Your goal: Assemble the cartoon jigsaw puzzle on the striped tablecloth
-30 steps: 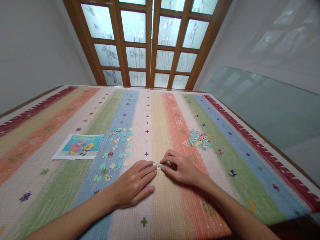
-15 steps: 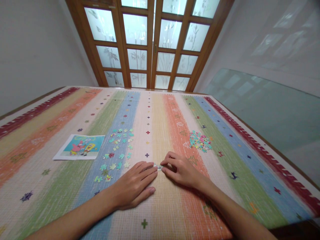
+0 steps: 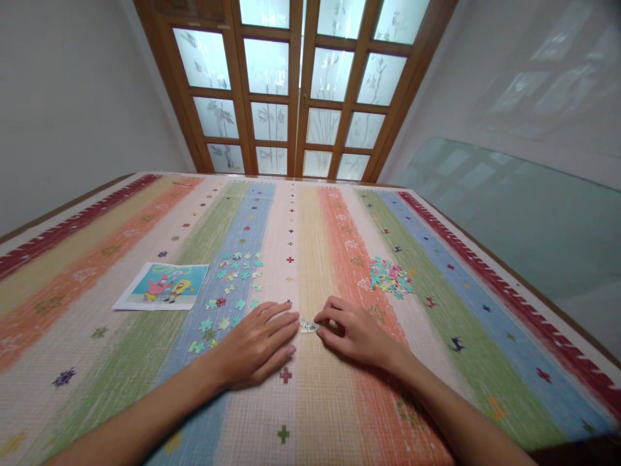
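Observation:
A small strip of joined jigsaw puzzle pieces (image 3: 307, 326) lies on the striped tablecloth in front of me. My right hand (image 3: 347, 329) has thumb and fingertips closed in a pinch at the strip's right end; the fingers partly cover the piece there. Beside the left end rests my left hand (image 3: 264, 343), palm down with its fingers stretched out flat, a little apart from the strip. Loose puzzle pieces (image 3: 235, 304) are spread to the left, beyond my left hand. A denser pile of puzzle pieces (image 3: 391, 277) sits farther off to the right.
A printed cartoon picture sheet (image 3: 165, 287) lies flat on the left of the tablecloth (image 3: 325, 401). Past the table's far edge stands a wooden door with glass panes (image 3: 272, 120). A pale glass panel (image 3: 524, 213) leans along the right side.
My left hand has drawn back slightly left from the strip, so more of it shows. My right hand stays pinched at its right end. The view has shifted slightly.

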A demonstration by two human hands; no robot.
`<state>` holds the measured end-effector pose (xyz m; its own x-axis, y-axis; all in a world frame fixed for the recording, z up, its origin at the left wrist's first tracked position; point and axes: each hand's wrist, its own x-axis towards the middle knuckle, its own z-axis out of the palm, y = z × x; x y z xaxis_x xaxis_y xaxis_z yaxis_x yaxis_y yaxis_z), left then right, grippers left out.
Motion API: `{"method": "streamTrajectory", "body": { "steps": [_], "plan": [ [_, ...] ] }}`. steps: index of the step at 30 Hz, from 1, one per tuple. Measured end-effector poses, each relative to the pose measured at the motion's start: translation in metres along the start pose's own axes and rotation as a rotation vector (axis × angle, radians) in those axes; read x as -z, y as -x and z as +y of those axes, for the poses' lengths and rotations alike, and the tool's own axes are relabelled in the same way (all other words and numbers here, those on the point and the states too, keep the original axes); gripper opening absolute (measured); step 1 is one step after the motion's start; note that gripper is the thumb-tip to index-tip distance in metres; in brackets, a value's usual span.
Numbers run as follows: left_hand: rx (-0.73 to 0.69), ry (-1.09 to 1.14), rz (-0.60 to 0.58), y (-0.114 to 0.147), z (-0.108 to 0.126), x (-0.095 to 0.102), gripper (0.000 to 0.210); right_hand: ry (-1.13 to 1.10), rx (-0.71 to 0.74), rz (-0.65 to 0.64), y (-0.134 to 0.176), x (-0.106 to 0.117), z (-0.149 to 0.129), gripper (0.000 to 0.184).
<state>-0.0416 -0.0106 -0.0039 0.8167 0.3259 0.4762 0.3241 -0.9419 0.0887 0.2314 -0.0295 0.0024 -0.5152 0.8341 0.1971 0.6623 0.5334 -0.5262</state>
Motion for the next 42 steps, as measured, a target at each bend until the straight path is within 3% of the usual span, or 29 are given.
{"method": "streamTrajectory", "body": {
  "steps": [3,5,7,9,14,19,38,42],
  "plan": [
    [0.104,-0.111,0.095,0.005,-0.027,0.011,0.028,-0.002,-0.002,-0.003,0.0,0.0,0.0,0.014],
    [0.253,-0.18,0.105,0.011,-0.05,0.02,0.027,-0.004,0.001,-0.001,0.0,0.001,0.0,0.014],
    [0.442,-0.278,0.063,0.018,-0.073,0.03,0.031,-0.004,0.004,0.001,0.001,0.001,0.001,0.015],
    [0.527,-0.317,0.059,0.026,-0.092,0.039,0.038,-0.003,0.003,0.002,0.001,0.001,0.0,0.015],
    [0.734,-0.297,-0.09,0.042,-0.119,0.051,0.044,-0.005,0.004,-0.001,0.001,0.002,0.0,0.015],
    [0.771,-0.275,-0.166,0.045,-0.124,0.049,0.046,0.01,-0.004,-0.017,0.001,0.001,0.001,0.016],
    [0.762,-0.23,-0.113,0.047,-0.128,0.042,0.053,0.02,0.005,-0.028,0.002,-0.001,0.004,0.016],
    [0.766,-0.26,-0.15,0.047,-0.127,0.042,0.051,0.008,-0.004,-0.038,0.002,0.0,0.003,0.016]
  ]
}}
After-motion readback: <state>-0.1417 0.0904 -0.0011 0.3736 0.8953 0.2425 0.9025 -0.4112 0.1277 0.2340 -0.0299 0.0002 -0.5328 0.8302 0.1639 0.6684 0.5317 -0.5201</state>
